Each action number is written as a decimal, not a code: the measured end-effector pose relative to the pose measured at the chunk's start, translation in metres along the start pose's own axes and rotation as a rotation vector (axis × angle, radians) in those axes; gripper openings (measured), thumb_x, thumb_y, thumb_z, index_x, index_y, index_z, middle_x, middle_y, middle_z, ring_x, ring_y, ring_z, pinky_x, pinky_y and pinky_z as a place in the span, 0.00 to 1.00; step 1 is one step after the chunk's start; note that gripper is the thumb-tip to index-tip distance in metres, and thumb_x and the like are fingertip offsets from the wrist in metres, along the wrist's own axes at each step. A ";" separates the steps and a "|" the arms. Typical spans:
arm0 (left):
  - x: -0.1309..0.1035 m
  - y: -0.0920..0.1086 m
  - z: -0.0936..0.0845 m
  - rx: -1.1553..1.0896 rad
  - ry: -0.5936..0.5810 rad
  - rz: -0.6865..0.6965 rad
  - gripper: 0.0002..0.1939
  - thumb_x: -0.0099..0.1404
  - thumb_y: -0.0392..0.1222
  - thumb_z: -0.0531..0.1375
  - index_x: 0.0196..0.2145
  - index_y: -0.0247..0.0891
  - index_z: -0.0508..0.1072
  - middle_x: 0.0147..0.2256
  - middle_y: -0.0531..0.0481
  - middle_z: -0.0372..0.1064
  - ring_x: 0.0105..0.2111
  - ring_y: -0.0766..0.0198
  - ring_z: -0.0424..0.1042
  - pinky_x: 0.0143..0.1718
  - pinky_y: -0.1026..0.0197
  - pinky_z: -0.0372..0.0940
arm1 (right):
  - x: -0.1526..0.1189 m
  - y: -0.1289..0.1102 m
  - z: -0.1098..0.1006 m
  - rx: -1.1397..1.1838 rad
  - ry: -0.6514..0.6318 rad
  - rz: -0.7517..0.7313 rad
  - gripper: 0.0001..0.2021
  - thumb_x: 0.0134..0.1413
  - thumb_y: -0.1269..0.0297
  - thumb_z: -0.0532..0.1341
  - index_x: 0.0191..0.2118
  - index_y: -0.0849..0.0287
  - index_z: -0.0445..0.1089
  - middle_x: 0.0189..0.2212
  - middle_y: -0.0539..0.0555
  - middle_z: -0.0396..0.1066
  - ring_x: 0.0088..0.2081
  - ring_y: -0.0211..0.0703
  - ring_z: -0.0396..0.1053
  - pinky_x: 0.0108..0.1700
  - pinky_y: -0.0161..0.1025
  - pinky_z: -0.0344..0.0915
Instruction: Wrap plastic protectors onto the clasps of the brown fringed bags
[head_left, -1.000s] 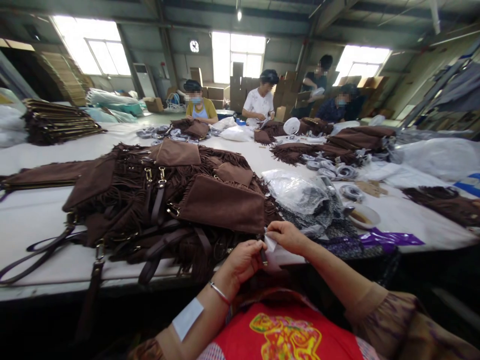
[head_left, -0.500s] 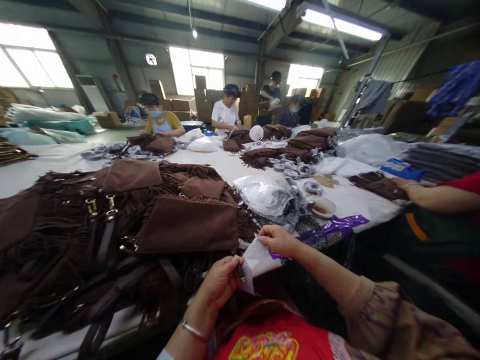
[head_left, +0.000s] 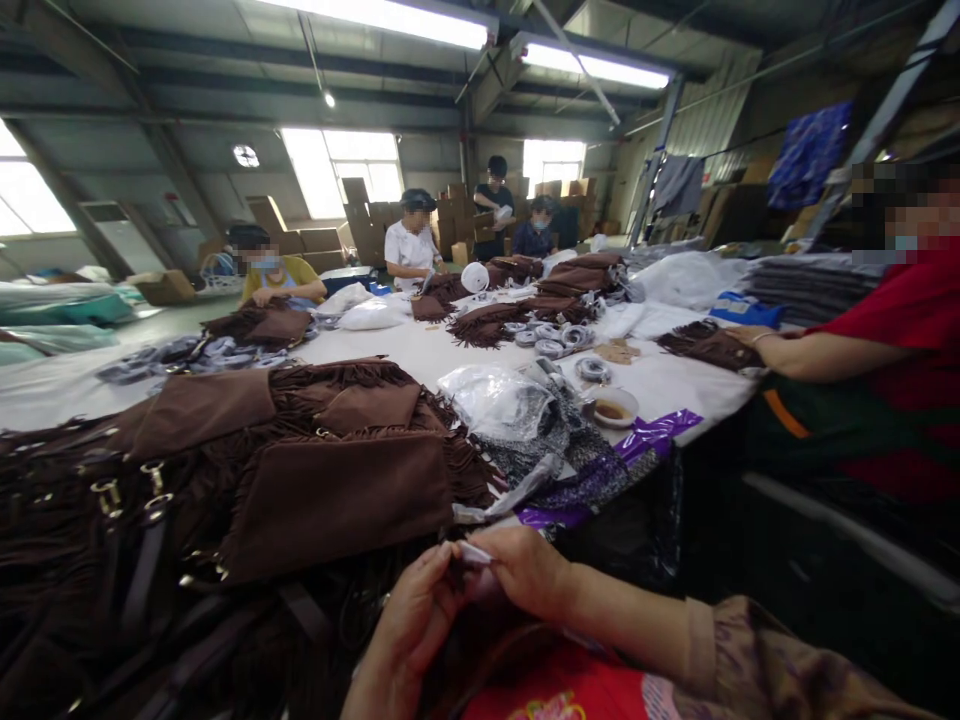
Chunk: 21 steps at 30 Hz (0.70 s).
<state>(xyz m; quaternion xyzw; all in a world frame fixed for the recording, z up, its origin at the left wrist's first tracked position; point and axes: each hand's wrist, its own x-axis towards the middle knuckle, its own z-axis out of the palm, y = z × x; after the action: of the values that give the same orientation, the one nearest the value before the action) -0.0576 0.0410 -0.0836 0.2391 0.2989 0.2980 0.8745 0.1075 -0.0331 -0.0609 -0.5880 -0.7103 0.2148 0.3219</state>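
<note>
At the bottom centre, my left hand (head_left: 421,612) and my right hand (head_left: 525,572) are close together with their fingertips nearly meeting. Between them is a small piece of white paper (head_left: 475,554), pinched by both hands. Whatever else lies in the shadow below the fingers is hard to make out. Just beyond my hands is a large brown fringed bag (head_left: 339,500) on a pile of similar bags with metal clasps. A crumpled grey plastic strip (head_left: 525,488) lies past my right hand.
Clear plastic wrapping (head_left: 495,400), a bowl (head_left: 611,408) and purple plastic (head_left: 664,430) lie on the white table (head_left: 409,345). A person in red (head_left: 885,340) works at the right. Several people work across the table near brown fringed pieces.
My view has tilted up and turned right. The white paper, spread out between my hands before, now shows only as a small folded bit. My hands have come closer together, and the grey strip is now uncovered.
</note>
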 end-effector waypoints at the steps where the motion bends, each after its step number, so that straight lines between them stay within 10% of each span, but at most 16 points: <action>1: -0.001 0.001 0.000 -0.015 0.022 -0.022 0.02 0.59 0.33 0.64 0.32 0.31 0.77 0.36 0.44 0.76 0.38 0.61 0.75 0.44 0.57 0.69 | -0.003 0.005 -0.005 0.063 0.037 0.041 0.11 0.60 0.70 0.51 0.38 0.57 0.70 0.33 0.50 0.74 0.35 0.40 0.71 0.38 0.34 0.62; 7: -0.001 0.003 -0.003 -0.055 0.125 -0.071 0.03 0.61 0.29 0.61 0.30 0.30 0.76 0.40 0.40 0.76 0.45 0.56 0.74 0.46 0.53 0.70 | -0.028 0.068 -0.077 -0.059 0.373 0.564 0.10 0.59 0.65 0.53 0.43 0.61 0.67 0.32 0.55 0.75 0.35 0.43 0.72 0.37 0.36 0.62; 12: 0.001 0.002 0.000 -0.031 0.155 -0.051 0.05 0.62 0.28 0.60 0.29 0.30 0.76 0.36 0.42 0.76 0.40 0.58 0.76 0.42 0.54 0.72 | -0.030 0.115 -0.129 -0.268 0.301 0.673 0.08 0.54 0.67 0.57 0.29 0.61 0.72 0.29 0.59 0.74 0.35 0.46 0.70 0.37 0.38 0.59; 21: -0.002 0.001 -0.001 -0.046 0.175 -0.026 0.05 0.61 0.28 0.60 0.30 0.30 0.76 0.36 0.42 0.76 0.41 0.56 0.76 0.42 0.54 0.72 | 0.034 0.151 -0.110 -0.100 0.362 0.719 0.10 0.41 0.75 0.63 0.15 0.60 0.66 0.23 0.59 0.72 0.39 0.53 0.71 0.44 0.45 0.60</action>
<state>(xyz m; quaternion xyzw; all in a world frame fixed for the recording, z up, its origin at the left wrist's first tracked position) -0.0598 0.0406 -0.0837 0.1881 0.3700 0.3133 0.8541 0.2870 0.0248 -0.0804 -0.8423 -0.4007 0.1718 0.3169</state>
